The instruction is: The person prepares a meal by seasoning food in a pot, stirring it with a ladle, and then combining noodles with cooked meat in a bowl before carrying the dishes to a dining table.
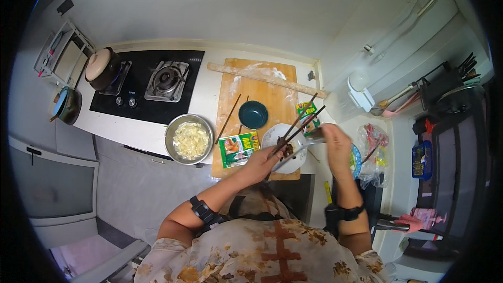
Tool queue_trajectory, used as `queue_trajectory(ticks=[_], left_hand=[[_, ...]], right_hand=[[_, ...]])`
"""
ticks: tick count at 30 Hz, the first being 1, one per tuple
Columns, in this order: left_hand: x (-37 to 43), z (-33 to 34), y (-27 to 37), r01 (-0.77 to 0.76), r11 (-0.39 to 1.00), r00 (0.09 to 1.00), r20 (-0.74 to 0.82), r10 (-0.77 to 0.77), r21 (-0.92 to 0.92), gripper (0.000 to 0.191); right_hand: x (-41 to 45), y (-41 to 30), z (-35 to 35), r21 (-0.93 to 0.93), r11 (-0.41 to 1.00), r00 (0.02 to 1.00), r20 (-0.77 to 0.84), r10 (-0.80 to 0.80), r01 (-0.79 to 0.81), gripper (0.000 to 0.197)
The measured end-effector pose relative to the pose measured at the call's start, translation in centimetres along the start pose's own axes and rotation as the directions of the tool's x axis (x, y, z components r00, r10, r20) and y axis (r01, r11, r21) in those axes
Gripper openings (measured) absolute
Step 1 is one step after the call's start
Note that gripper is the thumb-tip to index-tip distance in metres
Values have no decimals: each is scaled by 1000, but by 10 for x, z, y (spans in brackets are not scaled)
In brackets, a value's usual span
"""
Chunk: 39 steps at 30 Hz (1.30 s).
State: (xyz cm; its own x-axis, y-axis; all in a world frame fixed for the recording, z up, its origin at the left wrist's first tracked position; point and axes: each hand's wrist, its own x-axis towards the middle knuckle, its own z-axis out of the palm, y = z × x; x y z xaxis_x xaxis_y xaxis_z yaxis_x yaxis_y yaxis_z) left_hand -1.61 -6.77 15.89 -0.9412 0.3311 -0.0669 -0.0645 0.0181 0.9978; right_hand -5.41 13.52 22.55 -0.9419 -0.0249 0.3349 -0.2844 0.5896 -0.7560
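Note:
My left hand (260, 167) grips a pair of dark chopsticks (301, 126), held slanting over a white plate (272, 135). Dark brown food pieces (289, 150) lie on that plate, partly hidden by the hand. In my right hand (337, 143) is a shiny grey metal utensil (302, 147); blur hides its exact kind, and it reaches across the plate towards my left hand. A dark green bowl (253, 115) stands behind the plate on a floured wooden board (271, 98). Close to my left hand lies a green seasoning packet (237, 150); a second green packet (307, 116) is partly behind the chopsticks.
A metal bowl of pale noodle-like pieces (191, 141) stands left of the board. A rolling pin (267, 80) crosses the board's back; loose chopsticks (228, 119) lie nearer. Farther left, a lidded pot (103, 68) sits on the gas hob (141, 82). Plastic bags (373, 153) lie at right.

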Motion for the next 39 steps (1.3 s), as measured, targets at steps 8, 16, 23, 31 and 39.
queue_trajectory(ticks=[8, 16, 23, 31, 39], left_hand=[[-62, -59, -39, 370, 888, 928, 65, -367, -273, 18], [-107, -106, -56, 465, 594, 825, 77, -560, -656, 21], [-135, -93, -52, 374, 638, 820, -80, -566, -673, 21], [-179, -80, -67, 115, 744, 776, -408, -481, -658, 19], [-204, -96, -48, 45, 758, 640, -564, -522, -651, 20]], right_hand=[[-40, 53, 76, 383, 759, 848, 302, 435, -526, 19], [-126, 177, 95, 191, 251, 298, 279, 913, -949, 27], [-129, 208, 109, 459, 305, 450, 250, 857, -835, 26], [-99, 108, 66, 404, 564, 692, 372, 618, -720, 24], [-91, -32, 151, 282, 574, 561, 727, 394, -769, 26]])
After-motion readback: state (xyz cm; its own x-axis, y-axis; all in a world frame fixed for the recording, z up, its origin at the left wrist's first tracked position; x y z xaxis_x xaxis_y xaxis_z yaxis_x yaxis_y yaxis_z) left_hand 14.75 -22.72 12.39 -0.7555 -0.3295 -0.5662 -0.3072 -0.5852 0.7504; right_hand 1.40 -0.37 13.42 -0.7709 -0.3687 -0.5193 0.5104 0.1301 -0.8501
